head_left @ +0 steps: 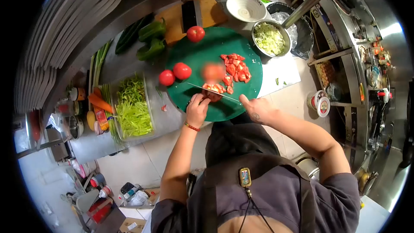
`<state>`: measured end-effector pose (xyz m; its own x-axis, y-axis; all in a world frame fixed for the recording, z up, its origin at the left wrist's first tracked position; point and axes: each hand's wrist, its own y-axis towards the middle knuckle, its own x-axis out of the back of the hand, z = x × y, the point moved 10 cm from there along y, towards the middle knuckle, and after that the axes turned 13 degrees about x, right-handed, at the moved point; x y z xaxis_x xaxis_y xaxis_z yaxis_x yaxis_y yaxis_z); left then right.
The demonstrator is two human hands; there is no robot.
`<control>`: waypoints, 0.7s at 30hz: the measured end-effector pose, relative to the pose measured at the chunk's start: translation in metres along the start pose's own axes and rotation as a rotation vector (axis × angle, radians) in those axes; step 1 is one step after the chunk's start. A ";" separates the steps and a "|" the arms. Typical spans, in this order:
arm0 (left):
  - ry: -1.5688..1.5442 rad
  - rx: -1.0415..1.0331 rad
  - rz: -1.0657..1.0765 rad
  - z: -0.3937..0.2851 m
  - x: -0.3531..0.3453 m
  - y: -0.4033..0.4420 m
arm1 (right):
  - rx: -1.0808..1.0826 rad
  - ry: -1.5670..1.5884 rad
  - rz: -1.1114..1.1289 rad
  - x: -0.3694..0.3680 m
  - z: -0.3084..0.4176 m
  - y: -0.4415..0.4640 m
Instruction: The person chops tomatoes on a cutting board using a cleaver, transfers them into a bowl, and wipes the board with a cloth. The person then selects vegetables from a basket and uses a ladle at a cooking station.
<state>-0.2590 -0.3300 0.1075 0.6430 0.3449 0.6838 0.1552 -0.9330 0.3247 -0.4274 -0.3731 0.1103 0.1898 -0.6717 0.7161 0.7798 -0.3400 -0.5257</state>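
Observation:
On a round green cutting board [183, 95], my left hand [197, 111] presses its fingers on a partly cut tomato [214, 97] near the board's front edge. My right hand [258, 108] is closed round the handle of a knife [227, 96], its blade lying across that tomato. Chopped tomato pieces [236, 67] are heaped on the board's right side. A blurred red shape [213, 73] lies behind the blade; its form cannot be made out. Whole tomatoes [182, 70] sit at the board's left and another tomato [196, 33] at its back edge.
Left of the board stand a clear tub of sliced greens [135, 118], green peppers [152, 31] and a carrot [100, 102]. Behind are a wooden board [211, 12] and a white bowl [246, 7]. A steel bowl of chopped vegetable [271, 39] stands at the back right, beside a metal post [317, 2].

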 end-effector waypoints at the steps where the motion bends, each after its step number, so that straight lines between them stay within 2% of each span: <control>1: 0.023 -0.006 0.043 0.002 -0.002 -0.001 | 0.027 0.023 -0.047 0.009 0.010 -0.009; 3: 0.031 0.015 0.078 0.005 -0.004 -0.003 | 0.081 0.068 -0.138 -0.001 0.013 -0.012; 6: 0.032 -0.025 0.065 -0.005 -0.005 0.006 | 0.041 0.005 -0.069 -0.007 0.008 0.001; 8: -0.092 -0.027 0.093 -0.020 0.009 0.019 | 0.038 0.036 -0.109 -0.005 -0.003 -0.004; 9: -0.067 0.046 0.196 -0.013 0.006 0.025 | 0.026 0.087 -0.182 0.012 -0.004 -0.016; 10: -0.070 0.052 0.195 -0.024 0.015 0.038 | 0.013 0.142 -0.251 0.026 -0.004 -0.028; 12: 0.028 -0.261 0.156 -0.072 0.032 0.057 | -0.006 0.154 -0.369 0.045 -0.007 -0.047; 13: -0.042 -0.205 0.266 -0.053 0.014 0.052 | -0.040 0.133 -0.339 0.047 -0.009 -0.053; 14: -0.045 -0.209 0.257 -0.048 0.005 0.047 | -0.074 0.106 -0.314 0.052 -0.009 -0.060; 15: -0.136 -0.046 0.284 -0.040 0.001 0.051 | -0.070 0.107 -0.297 0.052 -0.007 -0.063; 17: -0.116 -0.066 0.191 -0.055 0.002 0.046 | -0.122 0.053 -0.206 0.040 -0.005 -0.062; 18: -0.104 -0.075 0.144 -0.067 0.005 0.045 | -0.080 0.037 -0.169 0.023 -0.009 -0.050; 20: -0.172 0.067 0.072 -0.053 -0.003 0.037 | -0.019 0.032 -0.202 -0.015 -0.033 -0.016; 21: -0.204 0.112 0.043 -0.041 -0.010 0.031 | -0.020 0.035 -0.205 -0.005 -0.028 -0.013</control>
<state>-0.2914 -0.3581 0.1370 0.7871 0.2876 0.5457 0.1993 -0.9558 0.2163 -0.4547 -0.3840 0.1010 0.0075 -0.6091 0.7930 0.7879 -0.4847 -0.3797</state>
